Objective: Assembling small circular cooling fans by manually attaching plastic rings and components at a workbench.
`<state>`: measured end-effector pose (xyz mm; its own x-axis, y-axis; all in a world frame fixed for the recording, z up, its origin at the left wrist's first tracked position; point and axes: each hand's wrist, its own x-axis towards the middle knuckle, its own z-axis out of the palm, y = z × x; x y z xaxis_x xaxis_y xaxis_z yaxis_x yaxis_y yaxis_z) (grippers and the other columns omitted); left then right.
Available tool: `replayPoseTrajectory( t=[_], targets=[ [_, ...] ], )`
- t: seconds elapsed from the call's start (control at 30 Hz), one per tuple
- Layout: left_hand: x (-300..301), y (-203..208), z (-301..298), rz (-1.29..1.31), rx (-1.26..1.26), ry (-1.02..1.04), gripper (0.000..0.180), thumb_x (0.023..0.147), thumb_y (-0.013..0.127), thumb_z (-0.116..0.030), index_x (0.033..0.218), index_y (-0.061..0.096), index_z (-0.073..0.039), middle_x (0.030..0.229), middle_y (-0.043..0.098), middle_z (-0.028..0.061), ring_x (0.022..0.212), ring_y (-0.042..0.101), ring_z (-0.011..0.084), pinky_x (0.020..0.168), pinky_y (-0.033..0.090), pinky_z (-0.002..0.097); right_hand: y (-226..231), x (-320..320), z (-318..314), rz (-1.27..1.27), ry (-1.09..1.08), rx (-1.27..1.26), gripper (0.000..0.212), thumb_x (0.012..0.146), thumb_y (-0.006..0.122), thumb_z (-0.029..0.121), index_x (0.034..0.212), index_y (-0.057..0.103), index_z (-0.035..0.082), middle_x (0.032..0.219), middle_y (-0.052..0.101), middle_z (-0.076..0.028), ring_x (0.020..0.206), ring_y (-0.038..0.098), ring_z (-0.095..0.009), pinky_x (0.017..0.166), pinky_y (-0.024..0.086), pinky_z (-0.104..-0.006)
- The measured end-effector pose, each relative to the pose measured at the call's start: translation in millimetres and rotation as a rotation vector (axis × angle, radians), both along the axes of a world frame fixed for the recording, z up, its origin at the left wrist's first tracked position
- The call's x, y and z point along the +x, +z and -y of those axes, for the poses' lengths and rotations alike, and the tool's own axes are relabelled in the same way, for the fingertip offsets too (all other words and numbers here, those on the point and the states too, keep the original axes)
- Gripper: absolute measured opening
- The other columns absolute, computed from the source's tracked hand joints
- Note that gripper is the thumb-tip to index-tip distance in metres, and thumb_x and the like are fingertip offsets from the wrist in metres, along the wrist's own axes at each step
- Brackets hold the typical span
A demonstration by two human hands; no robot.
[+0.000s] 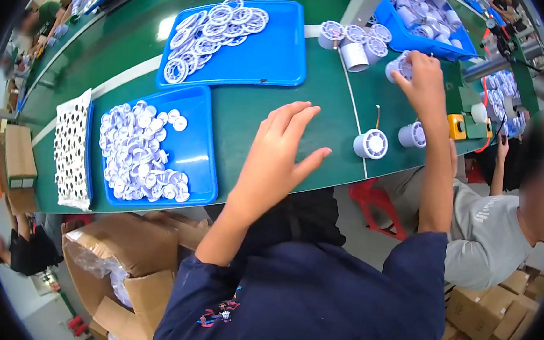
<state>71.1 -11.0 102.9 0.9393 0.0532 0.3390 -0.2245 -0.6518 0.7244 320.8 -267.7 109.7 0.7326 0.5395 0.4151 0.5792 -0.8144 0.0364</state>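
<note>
My right hand [422, 83] reaches to the far right of the green table. Its fingers and thumb close round a white round plastic housing [397, 67]. My left hand [280, 148] hovers over the middle of the table, holding nothing, its fingers apart. To its right, a white fan-like cylinder [371, 144] with a short wire lies on its side near the front edge. Another white cylinder [413, 135] lies just right of that one. Several white cylinders [355, 56] stand or lie grouped left of my right hand.
At the back left, a blue tray [280, 68] holds white rings. Nearer, a second blue tray [204, 158] contains small white discs, beside a dotted sheet [74, 148]. A blue bin [444, 50] of white parts and a metal post [361, 7] stand behind. A co-worker [491, 232] sits at right.
</note>
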Motion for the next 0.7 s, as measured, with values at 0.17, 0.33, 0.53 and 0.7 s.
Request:
replayPoseTrajectory(
  t=[0.17,0.33,0.53,0.7],
  targets=[
    [-6,-5,16,0.265,-0.053,0.147,0.099,0.083,0.090,-0.021,0.164,0.036,-0.001,0.165,0.037,0.0280,0.149,0.043,0.0481,0.121,0.040,0.0538,50,-113,-95,-0.190,0.130,0.306,0.036,0.093,0.081,0.031,0.102,0.061,0.002,0.101,0.068,-0.019,0.086,0.069,-0.042,0.071,0.055,-0.0510],
    [-21,-63,-4,0.311,-0.082,0.372,0.075,0.083,0.081,-0.005,0.152,0.051,-0.001,0.149,0.055,0.0238,0.138,0.055,0.0468,0.116,0.044,0.0543,7,-171,-144,-0.664,0.493,0.384,0.029,0.094,0.079,0.021,0.104,0.064,-0.003,0.102,0.064,-0.023,0.081,0.069,-0.041,0.075,0.056,-0.0451],
    [-60,-102,-17,0.190,-0.183,0.452,0.067,0.088,0.082,-0.009,0.148,0.054,-0.001,0.138,0.060,0.0249,0.125,0.063,0.0460,0.101,0.055,0.0503,-20,-195,-159,-1.151,0.442,0.398,0.016,0.101,0.071,0.006,0.113,0.067,-0.005,0.106,0.069,-0.013,0.076,0.071,-0.019,0.064,0.058,-0.0311],
    [-61,-103,-25,0.179,-0.348,0.396,0.070,0.090,0.083,-0.012,0.150,0.050,0.001,0.137,0.062,0.0248,0.122,0.067,0.0434,0.101,0.056,0.0464,-27,-204,-158,-0.750,0.464,0.387,0.016,0.100,0.070,0.008,0.113,0.068,-0.001,0.099,0.070,-0.019,0.083,0.073,-0.038,0.074,0.058,-0.0457]
  ],
)
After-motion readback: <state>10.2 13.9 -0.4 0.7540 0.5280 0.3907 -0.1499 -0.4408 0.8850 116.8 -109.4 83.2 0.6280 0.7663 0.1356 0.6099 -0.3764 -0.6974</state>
